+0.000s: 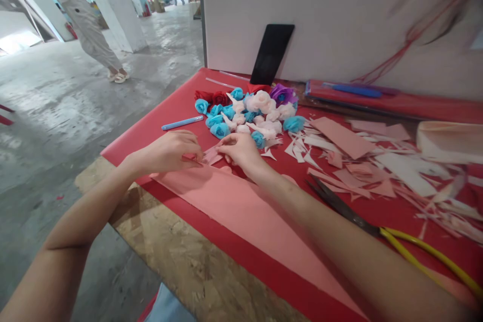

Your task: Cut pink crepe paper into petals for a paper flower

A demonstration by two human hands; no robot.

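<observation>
My left hand (pixel 173 152) is closed, its curled fingertips at the far left end of a long pink crepe paper sheet (pixel 241 206). Opposite it, my right hand (pixel 241 152) pinches a small cut piece of pink crepe paper (pixel 213 156) that lies between the two hands. More rounded pink cutouts show partly under my right wrist. Just beyond the hands sits a cluster of paper roses: blue ones (pixel 219 130), pale pink ones (pixel 260 102), red ones (pixel 220 98) and a purple one (pixel 283 94). Large scissors with yellow handles (pixel 362 224) lie partly open beside my right forearm.
Pink and white paper scraps (pixel 377 161) cover the right of the red-covered table (pixel 162 110). A light blue pen (pixel 182 122) lies left of the roses. A black phone (pixel 272 54) leans on the white panel (pixel 332 20). Two people stand farther off on the concrete floor.
</observation>
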